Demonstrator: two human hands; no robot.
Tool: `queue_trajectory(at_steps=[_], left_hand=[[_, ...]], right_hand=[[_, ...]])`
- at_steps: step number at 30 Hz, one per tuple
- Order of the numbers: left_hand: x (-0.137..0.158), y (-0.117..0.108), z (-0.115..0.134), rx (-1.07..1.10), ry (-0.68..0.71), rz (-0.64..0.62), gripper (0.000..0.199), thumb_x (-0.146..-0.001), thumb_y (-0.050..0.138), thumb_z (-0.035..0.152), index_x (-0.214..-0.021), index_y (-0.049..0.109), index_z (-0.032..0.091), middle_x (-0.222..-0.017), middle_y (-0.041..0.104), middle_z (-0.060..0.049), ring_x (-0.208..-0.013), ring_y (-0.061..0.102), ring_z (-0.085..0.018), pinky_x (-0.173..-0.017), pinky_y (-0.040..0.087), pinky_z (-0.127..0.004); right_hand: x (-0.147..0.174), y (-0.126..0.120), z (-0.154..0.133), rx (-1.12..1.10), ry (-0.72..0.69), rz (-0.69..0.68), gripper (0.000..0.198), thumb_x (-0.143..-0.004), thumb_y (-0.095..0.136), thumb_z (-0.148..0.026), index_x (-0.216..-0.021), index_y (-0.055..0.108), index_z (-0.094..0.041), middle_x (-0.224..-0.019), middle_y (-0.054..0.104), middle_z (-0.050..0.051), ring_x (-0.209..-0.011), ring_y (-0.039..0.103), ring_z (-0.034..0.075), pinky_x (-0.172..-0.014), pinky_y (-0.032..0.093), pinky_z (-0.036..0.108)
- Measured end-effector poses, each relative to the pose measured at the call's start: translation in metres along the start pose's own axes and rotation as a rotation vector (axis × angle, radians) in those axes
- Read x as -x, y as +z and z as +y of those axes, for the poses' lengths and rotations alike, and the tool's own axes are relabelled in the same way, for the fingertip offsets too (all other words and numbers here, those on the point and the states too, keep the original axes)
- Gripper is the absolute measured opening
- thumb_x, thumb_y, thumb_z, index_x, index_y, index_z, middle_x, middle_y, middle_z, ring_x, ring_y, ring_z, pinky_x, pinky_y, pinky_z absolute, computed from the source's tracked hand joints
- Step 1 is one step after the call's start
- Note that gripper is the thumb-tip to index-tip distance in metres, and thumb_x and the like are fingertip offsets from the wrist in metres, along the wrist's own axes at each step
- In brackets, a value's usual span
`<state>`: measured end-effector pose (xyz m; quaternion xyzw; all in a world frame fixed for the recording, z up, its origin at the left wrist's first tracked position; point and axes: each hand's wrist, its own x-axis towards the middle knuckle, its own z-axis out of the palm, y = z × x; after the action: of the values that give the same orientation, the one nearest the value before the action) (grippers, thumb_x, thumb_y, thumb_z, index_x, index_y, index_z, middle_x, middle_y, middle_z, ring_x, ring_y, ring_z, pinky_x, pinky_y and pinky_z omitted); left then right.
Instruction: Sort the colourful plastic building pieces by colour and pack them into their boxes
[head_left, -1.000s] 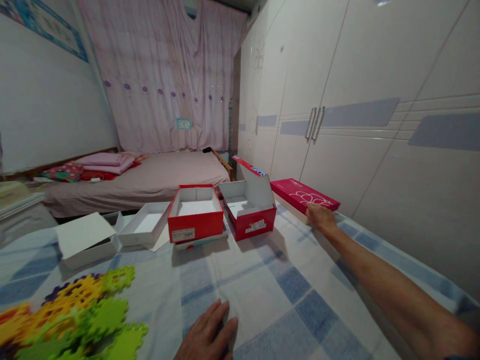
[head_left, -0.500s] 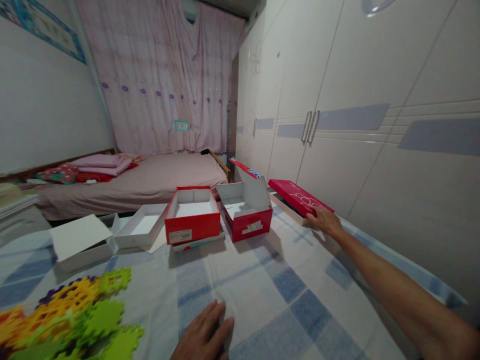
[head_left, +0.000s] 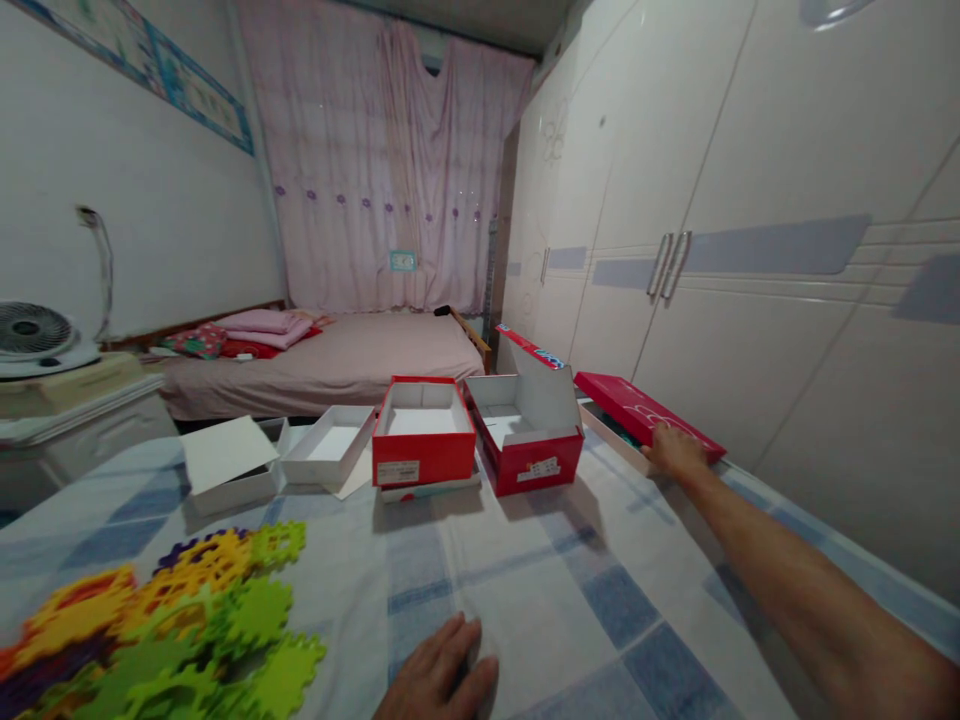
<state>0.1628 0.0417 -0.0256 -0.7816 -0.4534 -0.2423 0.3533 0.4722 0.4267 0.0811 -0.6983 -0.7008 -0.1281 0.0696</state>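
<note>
At the right, my right hand (head_left: 679, 452) has its fingers closed on the near edge of a red box lid (head_left: 641, 408) with pale line decoration. The lid sits tilted over its shallow box base (head_left: 616, 440); through the gap between them something dark green shows, too shadowed to name. My left hand (head_left: 439, 672) lies on the blue-and-white checked cloth (head_left: 525, 590) at the bottom, holding nothing, with thumb and fingers apart. To its left is a heap of plastic gear pieces (head_left: 251, 610) in green, yellow, orange and purple.
Across the cloth stand an open red box (head_left: 424, 458), another red box (head_left: 536, 465) with its flap raised, an open white box (head_left: 326, 460) and a white lidded box (head_left: 229, 465). Behind are a bed (head_left: 397, 345) and a fan (head_left: 37, 335); a wardrobe (head_left: 787, 350) lines the right.
My view has turned left, so everything appears farther right and the fan has come into view. The red lid's gap looks wider, showing more of the dark green. My left hand stays on the cloth.
</note>
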Motion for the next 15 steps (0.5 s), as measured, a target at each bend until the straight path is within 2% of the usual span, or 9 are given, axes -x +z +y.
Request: queue_trajectory(at_steps=[3,7,11,13,15], left_hand=[[-0.001,-0.004,0.000,0.054,-0.018,-0.025,0.026,-0.089,0.050,0.027,-0.112,0.062,0.026,-0.107,0.072,-0.005,-0.102,0.066,-0.016,-0.081,0.056,-0.022],[-0.006,-0.012,0.002,0.123,-0.058,-0.038,0.029,-0.087,0.051,0.029,-0.114,0.062,0.024,-0.113,0.070,-0.008,-0.106,0.065,-0.018,-0.086,0.055,-0.024],[-0.011,-0.020,0.004,0.133,-0.081,-0.039,0.029,-0.086,0.052,0.027,-0.113,0.062,0.024,-0.113,0.070,-0.008,-0.106,0.065,-0.019,-0.085,0.056,-0.025],[-0.010,-0.021,0.005,0.146,-0.085,-0.062,0.031,-0.085,0.054,0.027,-0.115,0.062,0.023,-0.114,0.069,-0.009,-0.108,0.064,-0.019,-0.087,0.055,-0.025],[-0.008,-0.018,0.006,0.144,-0.079,-0.064,0.031,-0.085,0.055,0.027,-0.115,0.062,0.022,-0.114,0.069,-0.010,-0.107,0.064,-0.019,-0.088,0.055,-0.025]], right_hand=[[0.004,-0.007,0.010,0.029,-0.073,0.124,0.031,-0.088,0.051,-0.019,-0.114,0.057,-0.004,-0.101,0.066,0.024,-0.099,0.065,0.034,-0.082,0.049,0.044],[0.003,-0.034,0.041,-0.008,-0.001,0.239,0.030,-0.090,0.048,-0.017,-0.114,0.056,-0.001,-0.103,0.063,0.029,-0.098,0.065,0.037,-0.081,0.049,0.046],[-0.005,-0.075,0.087,-0.261,0.233,0.319,0.034,-0.091,0.043,-0.013,-0.120,0.056,-0.002,-0.109,0.061,0.034,-0.112,0.058,0.041,-0.091,0.043,0.055],[-0.008,-0.095,0.109,-0.448,0.388,0.362,0.039,-0.090,0.048,-0.021,-0.125,0.055,-0.005,-0.117,0.058,0.035,-0.119,0.052,0.043,-0.095,0.039,0.059],[-0.009,-0.110,0.125,-0.591,0.503,0.388,0.044,-0.089,0.049,-0.030,-0.128,0.054,-0.010,-0.123,0.056,0.032,-0.121,0.051,0.043,-0.092,0.043,0.060]])
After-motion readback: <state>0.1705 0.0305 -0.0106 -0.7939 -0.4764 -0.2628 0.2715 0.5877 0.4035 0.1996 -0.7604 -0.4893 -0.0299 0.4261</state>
